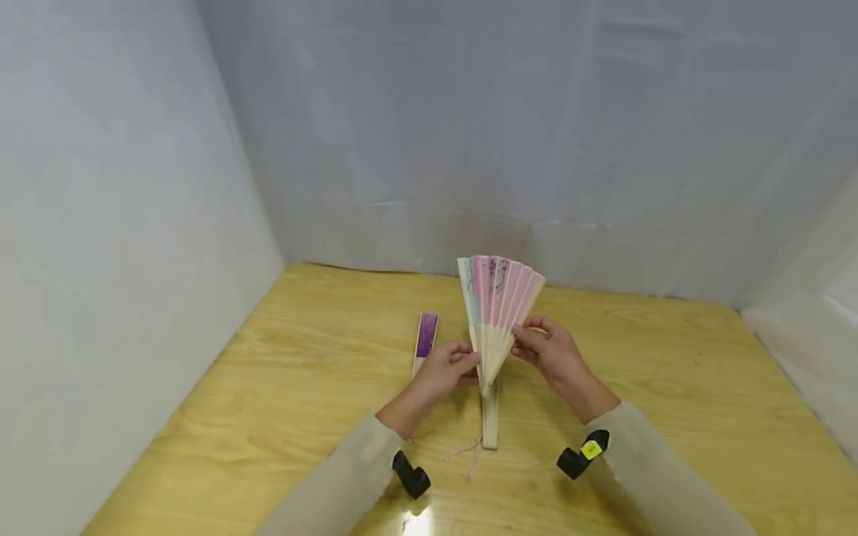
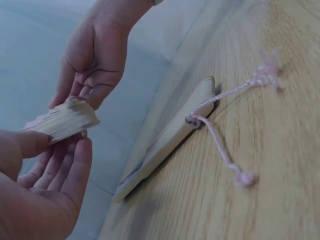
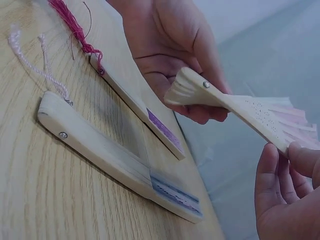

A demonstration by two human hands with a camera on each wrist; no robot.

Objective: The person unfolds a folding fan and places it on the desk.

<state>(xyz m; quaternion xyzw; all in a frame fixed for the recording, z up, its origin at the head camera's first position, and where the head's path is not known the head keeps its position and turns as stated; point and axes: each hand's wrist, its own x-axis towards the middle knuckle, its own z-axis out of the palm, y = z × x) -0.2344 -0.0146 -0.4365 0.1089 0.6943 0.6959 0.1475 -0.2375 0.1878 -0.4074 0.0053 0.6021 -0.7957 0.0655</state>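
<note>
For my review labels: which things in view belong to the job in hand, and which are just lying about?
In the job:
half-open pink fan, held by left fingers and right fingers

Lying about, apparently:
purple fan, folded, untouched
pink-corded fan, folded, untouched

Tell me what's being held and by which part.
A partly opened folding fan is held by its wooden sticks at both edges: the left hand near the pivot, the right hand nearer the pink leaf.
</note>
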